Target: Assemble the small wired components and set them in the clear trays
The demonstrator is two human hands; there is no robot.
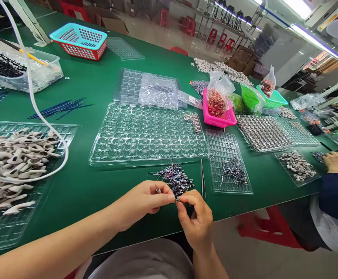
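My left hand (pixel 145 202) is closed around a small whitish tubular part (pixel 158 190), whose hollow end shows above the fingers. Its thumb and fingertip meet the fingertips of my right hand (pixel 196 221), which pinches a tiny dark wired piece (pixel 177 199). Fingers hide most of both pieces. Just beyond my hands lies a heap of small wired components (pixel 179 180) with thin leads. Metal tweezers (pixel 203 180) rest to the right of the heap. Behind it, a large clear blister tray (pixel 145 135) holds several small whitish parts (pixel 195 122) at its far right corner.
At left, a clear tray carries piled whitish shells (pixel 20 159); a white cable (pixel 65 155) arcs above. A smaller tray (pixel 229 155) holds more components. A pink basket (pixel 219 120) contains bagged copper-coloured parts. At far right, a co-worker's hands (pixel 337 162) work at the table.
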